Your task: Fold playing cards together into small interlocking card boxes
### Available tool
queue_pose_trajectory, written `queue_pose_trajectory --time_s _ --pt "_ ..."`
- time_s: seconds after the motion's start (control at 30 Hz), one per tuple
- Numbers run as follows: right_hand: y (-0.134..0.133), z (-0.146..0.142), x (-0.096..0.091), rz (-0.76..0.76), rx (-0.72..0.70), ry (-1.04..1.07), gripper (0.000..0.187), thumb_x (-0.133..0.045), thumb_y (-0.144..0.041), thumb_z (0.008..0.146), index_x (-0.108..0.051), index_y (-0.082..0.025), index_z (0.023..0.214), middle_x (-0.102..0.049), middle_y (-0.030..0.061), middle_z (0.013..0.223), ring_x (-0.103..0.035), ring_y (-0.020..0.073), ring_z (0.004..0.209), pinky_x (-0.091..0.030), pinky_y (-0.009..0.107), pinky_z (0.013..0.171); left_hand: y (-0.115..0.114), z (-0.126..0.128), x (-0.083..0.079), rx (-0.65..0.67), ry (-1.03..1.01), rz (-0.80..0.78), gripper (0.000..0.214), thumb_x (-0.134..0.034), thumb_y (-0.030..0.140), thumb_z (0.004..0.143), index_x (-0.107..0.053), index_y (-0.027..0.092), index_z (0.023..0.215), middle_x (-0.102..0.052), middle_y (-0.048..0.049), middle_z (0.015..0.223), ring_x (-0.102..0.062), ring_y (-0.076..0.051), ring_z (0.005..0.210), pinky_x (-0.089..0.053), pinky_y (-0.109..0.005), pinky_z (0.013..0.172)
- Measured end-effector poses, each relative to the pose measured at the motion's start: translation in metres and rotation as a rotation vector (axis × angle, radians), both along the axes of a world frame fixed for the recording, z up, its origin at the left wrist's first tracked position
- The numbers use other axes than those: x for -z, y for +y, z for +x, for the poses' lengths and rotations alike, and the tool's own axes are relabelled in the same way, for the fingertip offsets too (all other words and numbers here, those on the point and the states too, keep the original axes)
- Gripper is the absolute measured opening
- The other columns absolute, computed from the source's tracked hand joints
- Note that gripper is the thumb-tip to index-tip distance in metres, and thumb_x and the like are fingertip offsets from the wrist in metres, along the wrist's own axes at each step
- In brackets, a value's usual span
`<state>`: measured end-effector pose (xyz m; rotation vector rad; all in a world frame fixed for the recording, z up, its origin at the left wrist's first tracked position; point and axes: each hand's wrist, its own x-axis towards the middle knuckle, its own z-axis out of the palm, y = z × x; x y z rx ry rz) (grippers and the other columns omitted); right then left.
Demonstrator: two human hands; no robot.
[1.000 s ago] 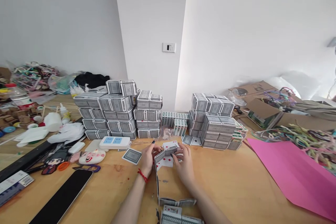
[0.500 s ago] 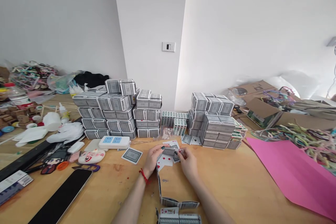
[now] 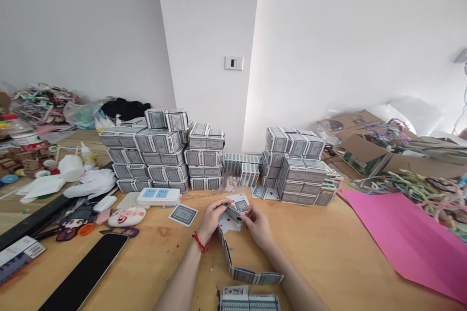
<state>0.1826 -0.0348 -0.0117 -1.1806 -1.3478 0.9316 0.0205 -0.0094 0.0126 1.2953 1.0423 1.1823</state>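
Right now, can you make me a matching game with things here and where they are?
Things:
1 phone
2 pink paper
3 switch
4 card bundle

Places:
A on the wall
B right side of the table
C front left of the table
D between the left hand and right hand

Pairs: 1-C, 2-B, 3-A, 4-D

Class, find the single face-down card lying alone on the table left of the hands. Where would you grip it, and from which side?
Probably its near corner, from the person's side. The card lies flat on the table, turned diamond-wise, so that corner points at the person with bare wood around it; the power strip crowds the far side. Lift the corner with a fingernail, then pinch.
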Motion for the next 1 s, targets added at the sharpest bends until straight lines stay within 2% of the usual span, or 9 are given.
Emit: queue_pose_trajectory --time_s 0.13,0.27,0.4,0.53,0.7,0.83,0.9,1.0 --pt "0.002 0.0 0.0 0.006 -0.01 0.135 0.033 -0.067 -0.035 0.06 -0.043 -0.021 0.077 -0.051 -0.0061 0.057 -0.049 0.0119 0.048 -0.039 0.022 0.046 -0.001 0.0 0.001 -0.003 -0.009 0.006 0.021 -0.052 0.028 0.064 -0.066 0.016 0.076 -0.067 -0.0054 0.086 -0.058 -0.019 0.079 -0.044 -0.027 0.071" --pt "0.004 -0.003 0.001 0.055 0.13 0.217 0.037 -0.069 -0.034 0.058 -0.038 -0.021 0.073 -0.052 -0.0042 0.066 -0.054 0.0131 0.054 -0.044 0.024 0.048 -0.001 0.002 0.003 -0.029 -0.021 0.009 0.022 -0.053 0.03 0.065 -0.065 0.015 0.076 -0.066 -0.0053 0.085 -0.057 -0.019 0.078 -0.044 -0.027 0.069" --pt "0.004 -0.005 0.004 0.099 0.26 0.138 0.03 -0.066 -0.04 0.061 -0.048 -0.018 0.071 -0.057 0.0019 0.075 -0.058 0.0161 0.065 -0.048 0.027 0.055 -0.001 0.006 0.004 -0.061 -0.039 0.02 0.023 -0.053 0.032 0.066 -0.065 0.015 0.076 -0.066 -0.0058 0.087 -0.058 -0.02 0.078 -0.044 -0.027 0.068" --pt "0.001 -0.007 0.007 0.076 0.322 0.017 0.03 -0.059 -0.043 0.067 -0.057 -0.018 0.083 -0.064 0.0076 0.088 -0.062 0.0193 0.072 -0.05 0.031 0.064 -0.002 0.008 0.005 -0.072 -0.056 0.021 0.024 -0.052 0.032 0.065 -0.065 0.015 0.078 -0.066 -0.0065 0.088 -0.058 -0.02 0.079 -0.044 -0.028 0.07" --pt "-0.002 -0.01 0.014 0.075 0.282 -0.16 0.034 -0.047 -0.035 0.077 -0.058 -0.017 0.104 -0.066 0.01 0.095 -0.064 0.0222 0.08 -0.05 0.034 0.071 -0.003 0.011 0.002 -0.066 -0.003 0.009 0.025 -0.053 0.029 0.064 -0.068 0.016 0.079 -0.066 -0.0074 0.093 -0.058 -0.021 0.085 -0.043 -0.029 0.074" --pt "-0.003 -0.013 0.014 0.042 0.224 -0.285 0.041 -0.042 -0.029 0.079 -0.052 -0.015 0.117 -0.067 0.0104 0.093 -0.065 0.0216 0.078 -0.05 0.031 0.068 -0.003 0.012 0.001 -0.053 0.03 0.004 0.025 -0.053 0.03 0.063 -0.068 0.016 0.078 -0.067 -0.0072 0.092 -0.058 -0.022 0.084 -0.043 -0.03 0.076" --pt "-0.004 -0.013 0.01 0.047 0.222 -0.289 0.043 -0.041 -0.028 0.079 -0.05 -0.015 0.119 -0.068 0.01 0.093 -0.065 0.0213 0.078 -0.05 0.03 0.067 -0.003 0.012 0.002 -0.043 0.043 0.012 0.024 -0.053 0.029 0.063 -0.068 0.016 0.077 -0.067 -0.0071 0.091 -0.058 -0.022 0.084 -0.042 -0.03 0.076" --pt "-0.005 -0.012 0.005 0.067 0.229 -0.279 0.039 -0.043 -0.027 0.079 -0.054 -0.015 0.114 -0.067 0.0099 0.097 -0.065 0.0218 0.081 -0.05 0.03 0.069 -0.002 0.012 0.004 -0.048 0.037 0.024 0.023 -0.053 0.028 0.064 -0.068 0.016 0.076 -0.067 -0.0071 0.089 -0.057 -0.022 0.086 -0.042 -0.031 0.078"
